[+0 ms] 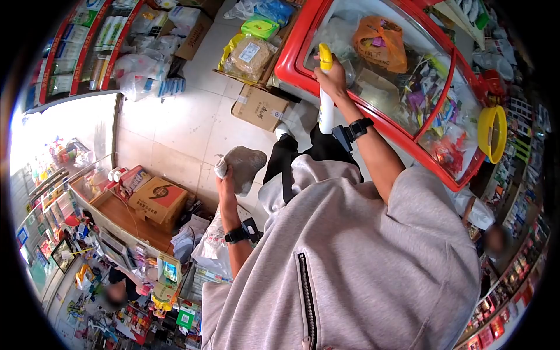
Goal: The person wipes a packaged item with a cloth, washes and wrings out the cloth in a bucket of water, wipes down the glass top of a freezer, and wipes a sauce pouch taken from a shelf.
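My left hand (225,179) is closed around a bunched end of a grey cloth (245,166), and the rest of the cloth hangs down beside it over the floor. My right hand (332,80) grips a white spray bottle (326,111) by its neck, just under the yellow spray head (325,55). Upright or nearly so, the bottle is close to the red rim of a glass-topped freezer chest (290,61). Black straps with small devices sit on both my wrists.
Inside the chest lies an orange plastic bag (379,49) among colourful packs. A yellow basin (493,134) hangs at its right end. A cardboard box (261,107) stands on the tiled floor. At left is a counter with a carton (156,198). Two other people are near the lower edges.
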Available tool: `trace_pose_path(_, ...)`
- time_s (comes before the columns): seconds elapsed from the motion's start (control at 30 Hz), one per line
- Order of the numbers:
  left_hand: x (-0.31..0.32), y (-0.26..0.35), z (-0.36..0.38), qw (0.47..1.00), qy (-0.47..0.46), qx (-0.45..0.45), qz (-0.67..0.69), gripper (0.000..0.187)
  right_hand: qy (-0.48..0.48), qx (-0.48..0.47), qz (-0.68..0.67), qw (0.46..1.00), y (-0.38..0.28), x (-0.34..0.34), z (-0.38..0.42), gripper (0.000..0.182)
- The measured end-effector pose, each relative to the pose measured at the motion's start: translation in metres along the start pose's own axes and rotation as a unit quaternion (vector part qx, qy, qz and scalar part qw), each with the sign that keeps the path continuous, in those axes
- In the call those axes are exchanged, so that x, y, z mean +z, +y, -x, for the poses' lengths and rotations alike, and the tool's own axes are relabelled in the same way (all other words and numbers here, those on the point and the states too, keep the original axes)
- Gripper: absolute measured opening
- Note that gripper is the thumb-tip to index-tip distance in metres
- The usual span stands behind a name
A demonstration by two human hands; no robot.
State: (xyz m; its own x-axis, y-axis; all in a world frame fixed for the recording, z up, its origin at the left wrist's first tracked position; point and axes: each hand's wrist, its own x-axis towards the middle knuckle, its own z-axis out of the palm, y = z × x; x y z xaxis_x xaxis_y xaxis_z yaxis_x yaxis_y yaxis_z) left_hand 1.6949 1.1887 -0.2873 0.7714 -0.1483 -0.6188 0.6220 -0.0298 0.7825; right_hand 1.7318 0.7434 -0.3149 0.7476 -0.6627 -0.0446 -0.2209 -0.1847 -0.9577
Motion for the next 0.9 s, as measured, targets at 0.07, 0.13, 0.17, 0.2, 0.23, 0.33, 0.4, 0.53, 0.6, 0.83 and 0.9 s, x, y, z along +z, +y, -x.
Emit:
trace_pose_path(0.07,-0.003,-0.002,0.001,1.000,-0.005,-0.003,0.005,0.036,-0.014,0.026,-0.020,0.999,-0.005,0.000,0.003,0.037)
trace_pose_path(0.13,-0.009,-0.009,0.001,1.000,0.007,-0.012,0.001,0.036,-0.027,0.034,0.000,0.999,0.003,0.003,0.006,0.036)
trace_pose_path(0.17,-0.011,-0.012,0.000,1.000,0.019,-0.020,-0.004,0.036,-0.027,0.034,0.001,0.999,0.007,0.006,0.008,0.036)
trace_pose_path(0.2,-0.012,-0.013,-0.001,1.000,0.018,-0.021,-0.004,0.036,-0.003,0.019,0.056,0.998,0.010,0.009,0.011,0.033)
trace_pose_path(0.23,-0.013,-0.015,0.000,0.999,0.029,-0.030,-0.007,0.036,0.021,0.003,0.111,0.994,0.013,0.010,0.014,0.030)
trace_pose_path(0.33,-0.009,-0.013,0.006,0.999,0.029,-0.027,-0.004,0.036,0.030,0.010,0.082,0.996,0.014,0.009,0.023,0.028)
trace_pose_path(0.4,-0.007,-0.011,0.009,1.000,0.019,-0.014,0.003,0.036,0.022,0.063,0.047,0.997,-0.002,0.005,0.032,0.028)
trace_pose_path(0.53,-0.013,-0.022,0.005,1.000,0.012,-0.028,-0.006,0.037,-0.001,0.077,-0.016,0.997,-0.006,0.005,0.039,0.029)
trace_pose_path(0.6,-0.018,-0.027,0.003,0.999,0.009,-0.030,-0.011,0.037,0.001,0.038,0.030,0.999,0.001,0.007,0.039,0.028)
trace_pose_path(0.83,-0.021,-0.026,0.005,0.998,0.012,-0.050,-0.020,0.038,0.011,0.008,0.124,0.992,0.016,0.005,0.048,0.027)
trace_pose_path(0.9,-0.023,-0.028,0.004,0.998,0.018,-0.059,-0.024,0.038,0.001,-0.002,0.114,0.993,0.015,0.003,0.058,0.029)
